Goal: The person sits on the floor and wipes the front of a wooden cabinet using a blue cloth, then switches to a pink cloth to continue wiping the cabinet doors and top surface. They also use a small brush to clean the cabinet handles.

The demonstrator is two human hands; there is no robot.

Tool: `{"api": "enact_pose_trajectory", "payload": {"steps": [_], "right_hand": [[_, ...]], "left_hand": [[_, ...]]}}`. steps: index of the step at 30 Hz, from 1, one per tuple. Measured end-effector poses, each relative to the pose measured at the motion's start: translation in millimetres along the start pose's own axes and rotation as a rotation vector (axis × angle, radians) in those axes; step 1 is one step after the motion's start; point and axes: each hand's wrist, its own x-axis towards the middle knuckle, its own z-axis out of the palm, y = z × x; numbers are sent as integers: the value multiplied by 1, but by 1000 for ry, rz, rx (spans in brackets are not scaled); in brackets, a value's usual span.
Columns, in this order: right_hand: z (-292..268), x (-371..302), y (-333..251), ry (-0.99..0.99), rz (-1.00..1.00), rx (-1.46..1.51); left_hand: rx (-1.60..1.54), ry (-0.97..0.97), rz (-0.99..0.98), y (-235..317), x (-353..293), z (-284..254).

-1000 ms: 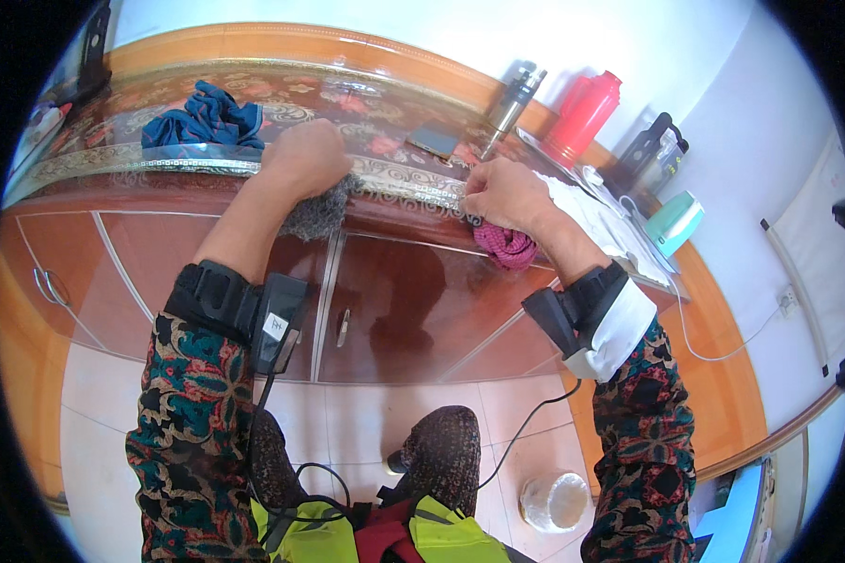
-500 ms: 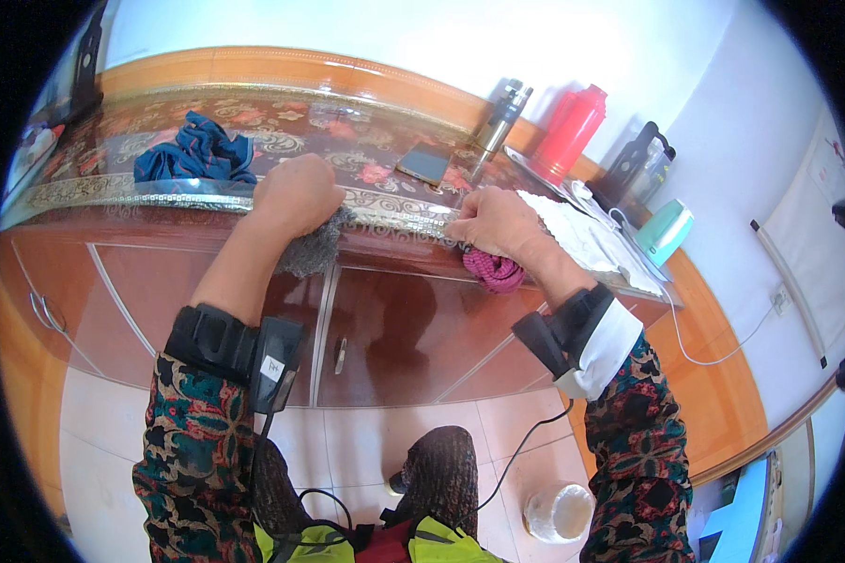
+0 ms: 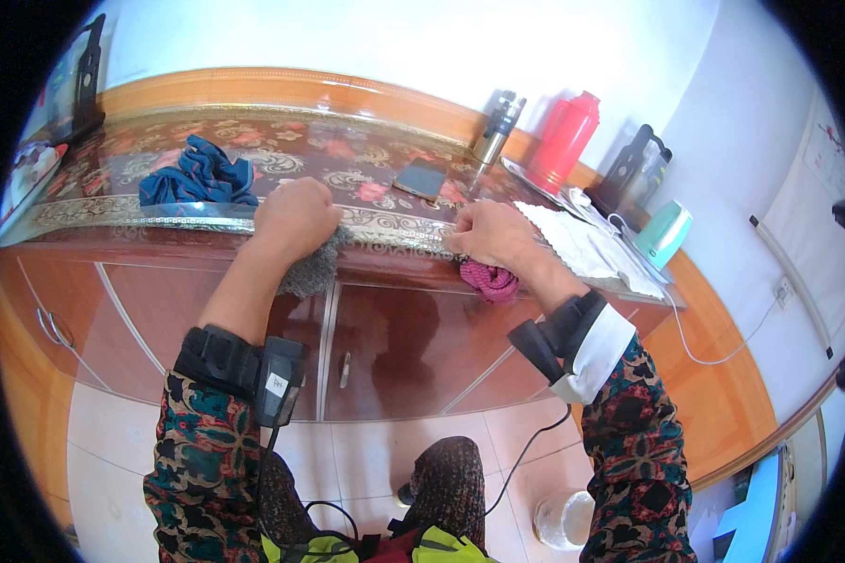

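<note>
A patterned tabletop bears a clear plastic table cover (image 3: 394,228) with a gold-and-silver border along its front edge. My left hand (image 3: 296,220) is closed at this edge, left of the middle, its fingertips mostly hidden. Fuzzy grey cloth (image 3: 310,272) hangs just under it; whether the hand also grips that cloth is unclear. Farther right, my right hand (image 3: 491,232) pinches the edge of the cover between thumb and fingers. Below its palm a bunched magenta knitted cloth (image 3: 489,281) hangs against the front. A crumpled blue cloth (image 3: 197,174) lies on the left.
A dark phone (image 3: 420,178) lies mid-table. Behind it stand a metal flask (image 3: 499,127) and a red thermos (image 3: 563,141). At right are a white cloth (image 3: 587,246) and a mint-green appliance (image 3: 664,235) with a cord. A clear tub (image 3: 563,519) stands on the floor.
The whole scene sits slightly lower in the picture as the view has shifted. Both hands keep nearly the same places at the table's edge.
</note>
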Motion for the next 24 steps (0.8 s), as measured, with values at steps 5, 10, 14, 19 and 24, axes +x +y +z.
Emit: {"api": "enact_pose_trajectory", "payload": {"steps": [5,10,14,19,24], "right_hand": [[1,-3,-4,45,13,-64],[2,-3,0,33,-11,-13],[10,-2,1,146,-4,-84],[11,1,2,120,-5,-74],[8,-2,3,91,-2,-60]], "left_hand": [[24,19,17,3,-5,-2],[-3,7,23,2,-6,-3],[-28,32,42,0,-8,-1],[-6,64,58,-2,-6,2],[-31,67,50,-3,-8,3]]}}
